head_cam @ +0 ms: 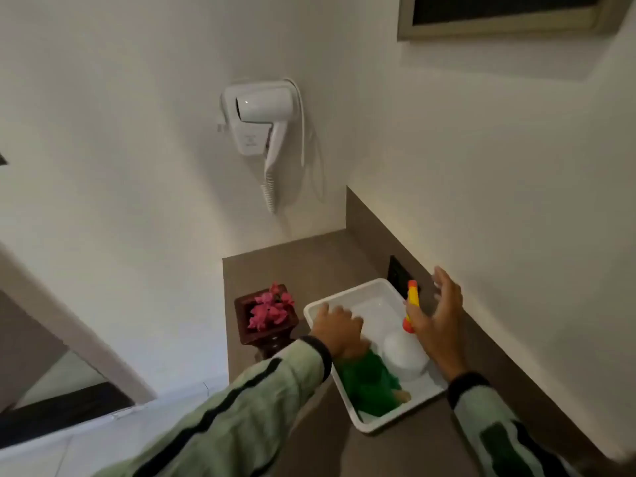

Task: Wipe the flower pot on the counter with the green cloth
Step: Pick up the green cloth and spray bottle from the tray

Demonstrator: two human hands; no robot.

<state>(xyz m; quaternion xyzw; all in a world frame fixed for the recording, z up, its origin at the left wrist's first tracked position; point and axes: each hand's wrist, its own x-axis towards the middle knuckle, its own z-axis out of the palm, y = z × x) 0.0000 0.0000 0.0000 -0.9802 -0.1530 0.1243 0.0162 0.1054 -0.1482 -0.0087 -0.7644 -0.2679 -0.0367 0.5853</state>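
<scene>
two hands reach over a white tray (370, 425) that sits on the brown bench (282, 266). the left hand (339, 330) is inside the tray, palm down, its fingers curled low over the tray floor just above the green cloth (370, 383); whether it actually grips the cloth i cannot tell, since the wrist covers the cloth's upper edge. the green cloth lies bunched in the near half of the tray, beside a white spray bottle (404, 354) that lies in the tray with its orange and yellow nozzle (411, 301) pointing toward the tray's far right corner. the right hand (438, 316) hovers at the tray's right side, fingers spread wide and holding nothing, just beside the nozzle. both sleeves (241, 407) are pale green with dark stripes and dark cuffs.

the flower pot (266, 325) stands on the bench just left of the tray, near the bench's left edge, upright, dark reddish-brown with a square rim and pink flowers (272, 306) in it. neither hand touches it.

beyond the tray, a white hair dryer (260, 122) hangs in its holder on the wall, its coiled cord dangling below. a dark socket plate (397, 271) is set in the backsplash just behind the tray's far right corner.
</scene>
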